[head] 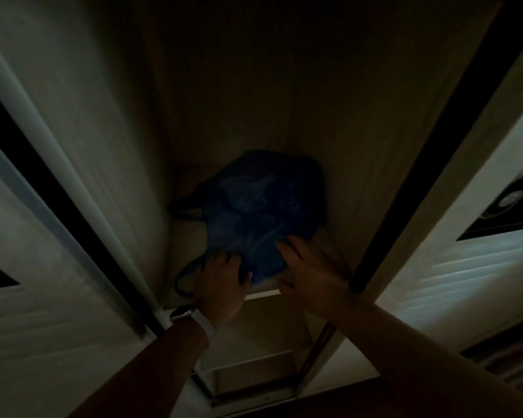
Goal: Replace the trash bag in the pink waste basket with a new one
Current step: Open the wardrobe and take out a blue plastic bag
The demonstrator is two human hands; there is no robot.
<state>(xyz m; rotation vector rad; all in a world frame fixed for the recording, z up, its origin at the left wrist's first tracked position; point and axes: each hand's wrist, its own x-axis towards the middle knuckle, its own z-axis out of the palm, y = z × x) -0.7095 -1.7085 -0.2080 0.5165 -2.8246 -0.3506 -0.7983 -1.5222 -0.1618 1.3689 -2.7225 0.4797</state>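
A dark blue plastic bag [254, 206], bulging and crumpled, lies on a shelf [263, 294] inside a dim, narrow cupboard. My left hand [221, 285], with a watch on its wrist, rests on the bag's near left edge, fingers curled into the plastic. My right hand [308, 273] lies on the bag's near right corner with its fingers spread over it. One bag handle loops out at the lower left, another at the upper left. The pink waste basket is not in view.
A pale door panel [82, 146] stands on the left and a dark-edged door frame [429, 146] on the right, close around the shelf. Lower shelves [254, 366] show beneath my arms. A dark appliance [507, 203] sits at far right.
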